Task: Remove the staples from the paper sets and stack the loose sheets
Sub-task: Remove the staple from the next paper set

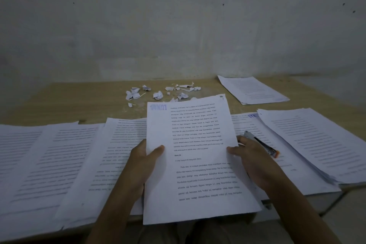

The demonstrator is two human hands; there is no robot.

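One smooth rectangular paper set (198, 176), crumpled scraps (157, 95)

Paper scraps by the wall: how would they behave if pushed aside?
The paper scraps look small, crumpled and separate, so likely very light, scattering rather than sliding together. Crumpled ones may tumble; the flat strips probably cling to the table.

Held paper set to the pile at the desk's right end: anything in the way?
Yes: a grey tool with an orange tip sits just beyond the right hand, over the sheets between the held paper set and the right pile. Whether that hand holds it is unclear.
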